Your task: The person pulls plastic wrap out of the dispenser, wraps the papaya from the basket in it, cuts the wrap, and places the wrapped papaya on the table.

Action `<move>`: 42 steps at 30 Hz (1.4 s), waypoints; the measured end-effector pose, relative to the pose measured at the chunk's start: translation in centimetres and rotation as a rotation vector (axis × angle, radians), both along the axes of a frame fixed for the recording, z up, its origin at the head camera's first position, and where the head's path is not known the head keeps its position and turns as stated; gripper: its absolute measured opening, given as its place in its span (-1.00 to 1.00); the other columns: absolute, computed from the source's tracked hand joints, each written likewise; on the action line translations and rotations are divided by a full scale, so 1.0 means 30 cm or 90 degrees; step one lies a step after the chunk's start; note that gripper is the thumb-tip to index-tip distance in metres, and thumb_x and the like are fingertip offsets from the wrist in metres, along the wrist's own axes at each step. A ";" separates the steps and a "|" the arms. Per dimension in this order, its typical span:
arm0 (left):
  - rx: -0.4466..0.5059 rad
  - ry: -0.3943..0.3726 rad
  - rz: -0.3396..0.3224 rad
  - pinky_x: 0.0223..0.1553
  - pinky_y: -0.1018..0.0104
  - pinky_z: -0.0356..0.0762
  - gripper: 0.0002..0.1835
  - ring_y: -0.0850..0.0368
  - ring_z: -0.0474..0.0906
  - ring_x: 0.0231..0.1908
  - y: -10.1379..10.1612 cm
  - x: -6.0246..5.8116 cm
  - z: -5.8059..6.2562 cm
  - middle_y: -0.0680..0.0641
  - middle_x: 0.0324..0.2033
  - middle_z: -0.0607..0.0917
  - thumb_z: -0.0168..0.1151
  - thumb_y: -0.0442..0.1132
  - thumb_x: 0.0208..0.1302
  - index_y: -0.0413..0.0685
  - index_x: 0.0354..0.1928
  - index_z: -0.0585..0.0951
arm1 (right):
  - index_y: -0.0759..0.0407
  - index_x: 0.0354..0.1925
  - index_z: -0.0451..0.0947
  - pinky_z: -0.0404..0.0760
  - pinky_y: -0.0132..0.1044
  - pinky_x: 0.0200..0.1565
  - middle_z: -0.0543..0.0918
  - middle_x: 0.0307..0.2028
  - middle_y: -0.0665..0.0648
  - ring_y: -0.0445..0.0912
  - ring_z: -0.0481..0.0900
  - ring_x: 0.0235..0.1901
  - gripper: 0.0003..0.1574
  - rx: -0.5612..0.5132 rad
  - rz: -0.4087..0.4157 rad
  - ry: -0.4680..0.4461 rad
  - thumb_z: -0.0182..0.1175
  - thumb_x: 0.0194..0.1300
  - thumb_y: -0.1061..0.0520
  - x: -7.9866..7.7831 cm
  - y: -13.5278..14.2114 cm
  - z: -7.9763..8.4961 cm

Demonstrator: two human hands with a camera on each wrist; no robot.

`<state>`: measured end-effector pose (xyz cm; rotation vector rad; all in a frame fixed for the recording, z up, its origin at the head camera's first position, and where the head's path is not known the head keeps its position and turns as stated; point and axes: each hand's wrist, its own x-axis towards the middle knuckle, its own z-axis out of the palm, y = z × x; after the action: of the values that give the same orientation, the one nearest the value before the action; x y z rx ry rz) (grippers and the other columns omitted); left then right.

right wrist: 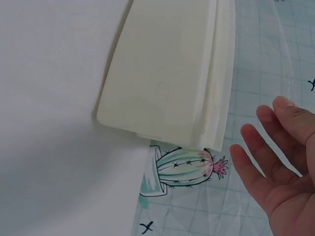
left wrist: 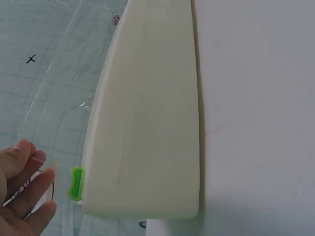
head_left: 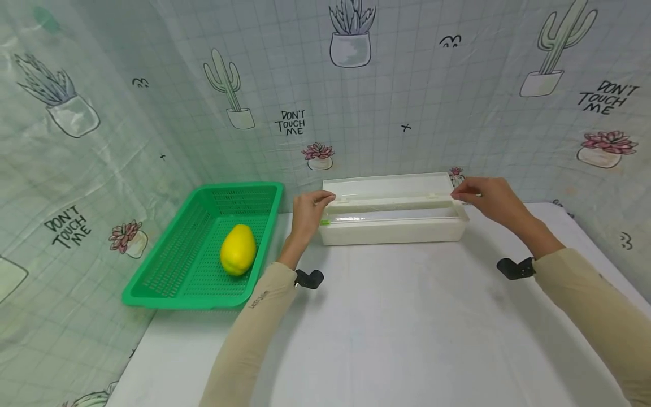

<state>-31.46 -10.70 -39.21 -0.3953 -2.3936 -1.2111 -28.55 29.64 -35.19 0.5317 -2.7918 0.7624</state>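
A white cling film dispenser box (head_left: pixel 396 234) stands at the back of the table with its lid (head_left: pixel 389 184) raised. My left hand (head_left: pixel 305 216) is at the box's left end, thumb and forefinger pinching an edge of clear cling film (left wrist: pixel 31 108). At the right end, my right hand (head_left: pixel 492 200) pinches the film's other corner between thumb and fingertip; its remaining fingers (right wrist: pixel 256 142) are spread loosely. The thin film edge runs taut from the fingertips in both wrist views. A green slide cutter (left wrist: pixel 75 183) sits at the box's left end.
To the left, a green plastic basket (head_left: pixel 152 288) holds a yellow fruit-like object (head_left: pixel 238 250). Behind the white table (head_left: pixel 407 328) hangs a sheet (head_left: pixel 386 102) printed with cacti. Each wrist wears a small black camera mount (head_left: pixel 310 279).
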 end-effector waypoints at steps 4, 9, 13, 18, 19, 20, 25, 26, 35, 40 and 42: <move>0.026 -0.013 -0.006 -0.21 0.20 0.63 -0.83 -0.02 0.75 -0.22 -0.008 -0.002 0.006 -0.13 -0.25 0.82 0.35 -0.24 0.34 -0.19 -0.16 0.81 | 0.17 -0.09 0.71 0.58 -0.13 -0.28 0.77 -0.16 0.25 0.11 0.67 -0.19 -0.84 0.006 -0.005 0.003 0.26 0.45 0.14 -0.004 0.006 0.011; 0.055 -0.014 -0.026 -0.18 0.21 0.69 -0.83 0.02 0.76 -0.25 -0.023 0.007 0.010 -0.14 -0.28 0.82 0.37 -0.27 0.32 -0.22 -0.17 0.81 | 0.13 -0.10 0.72 0.54 -0.20 -0.31 0.78 -0.16 0.25 0.07 0.65 -0.22 -0.78 0.003 -0.024 -0.002 0.28 0.45 0.02 -0.002 0.013 0.016; 0.068 0.006 -0.041 -0.17 0.17 0.71 -0.84 0.00 0.77 -0.26 -0.031 0.020 0.015 -0.16 -0.29 0.82 0.38 -0.30 0.29 -0.25 -0.17 0.80 | 0.12 -0.08 0.73 0.56 -0.17 -0.28 0.79 -0.16 0.22 0.11 0.68 -0.19 -0.75 0.004 -0.026 -0.001 0.29 0.43 0.00 0.004 0.016 0.025; 0.102 0.005 -0.058 -0.14 0.13 0.72 -0.82 -0.05 0.77 -0.23 -0.033 0.039 0.029 -0.20 -0.28 0.81 0.37 -0.34 0.30 -0.32 -0.15 0.78 | 0.12 -0.08 0.75 0.58 -0.27 -0.27 0.79 -0.16 0.20 0.15 0.72 -0.16 -0.78 0.002 -0.020 0.017 0.30 0.43 0.03 0.014 0.015 0.048; 0.105 0.003 -0.058 -0.14 0.14 0.72 -0.82 -0.05 0.77 -0.23 -0.032 0.041 0.031 -0.20 -0.28 0.81 0.37 -0.33 0.30 -0.32 -0.15 0.78 | 0.10 -0.08 0.75 0.57 -0.31 -0.28 0.79 -0.16 0.19 0.13 0.72 -0.16 -0.78 0.002 -0.019 0.019 0.30 0.42 0.03 0.016 0.016 0.051; 0.106 0.002 -0.059 -0.13 0.15 0.73 -0.81 -0.04 0.77 -0.23 -0.031 0.043 0.032 -0.20 -0.28 0.81 0.37 -0.32 0.30 -0.32 -0.15 0.78 | 0.10 -0.08 0.75 0.56 -0.35 -0.28 0.80 -0.16 0.19 0.13 0.72 -0.16 -0.79 0.000 -0.019 0.020 0.31 0.42 0.03 0.019 0.017 0.054; 0.112 -0.012 -0.071 -0.13 0.26 0.73 -0.83 -0.02 0.78 -0.24 -0.024 0.056 0.034 -0.20 -0.28 0.81 0.35 -0.32 0.31 -0.30 -0.16 0.79 | 0.08 -0.07 0.75 0.52 -0.44 -0.28 0.79 -0.13 0.19 0.10 0.71 -0.14 -0.76 -0.008 -0.025 0.013 0.32 0.41 0.01 0.032 0.026 0.048; 0.114 -0.014 -0.074 -0.13 0.28 0.73 -0.83 -0.02 0.79 -0.24 -0.024 0.060 0.035 -0.21 -0.28 0.81 0.35 -0.33 0.32 -0.29 -0.16 0.79 | 0.09 -0.05 0.75 0.53 -0.40 -0.26 0.79 -0.12 0.20 0.12 0.70 -0.13 -0.75 -0.010 -0.027 0.009 0.32 0.41 0.01 0.035 0.027 0.045; 0.113 -0.003 -0.085 -0.13 0.35 0.72 -0.82 -0.03 0.79 -0.24 -0.027 0.073 0.049 -0.22 -0.26 0.81 0.32 -0.34 0.35 -0.34 -0.14 0.77 | 0.15 0.09 0.70 0.65 -0.10 -0.16 0.77 -0.06 0.29 0.20 0.71 -0.06 -0.63 -0.014 -0.031 0.002 0.31 0.42 0.00 0.050 0.028 0.046; 0.103 0.006 -0.083 -0.14 0.34 0.72 -0.82 -0.02 0.79 -0.24 -0.031 0.080 0.056 -0.20 -0.27 0.81 0.33 -0.32 0.34 -0.31 -0.15 0.78 | 0.12 -0.06 0.78 0.49 -0.57 -0.31 0.80 -0.12 0.22 -0.14 0.73 -0.18 -0.78 -0.006 -0.017 0.052 0.34 0.39 0.09 0.056 0.031 0.050; 0.101 0.008 -0.084 -0.14 0.34 0.72 -0.81 -0.02 0.79 -0.24 -0.032 0.082 0.057 -0.20 -0.27 0.82 0.33 -0.32 0.35 -0.33 -0.14 0.77 | 0.10 -0.08 0.79 0.45 -0.63 -0.32 0.80 -0.15 0.19 -0.37 0.66 -0.24 -0.80 -0.009 -0.010 0.064 0.35 0.37 0.10 0.059 0.032 0.052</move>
<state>-29.01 -11.66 -37.49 -0.5146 -2.2716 -1.4403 -26.79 30.59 -33.62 0.5293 -2.6930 0.7308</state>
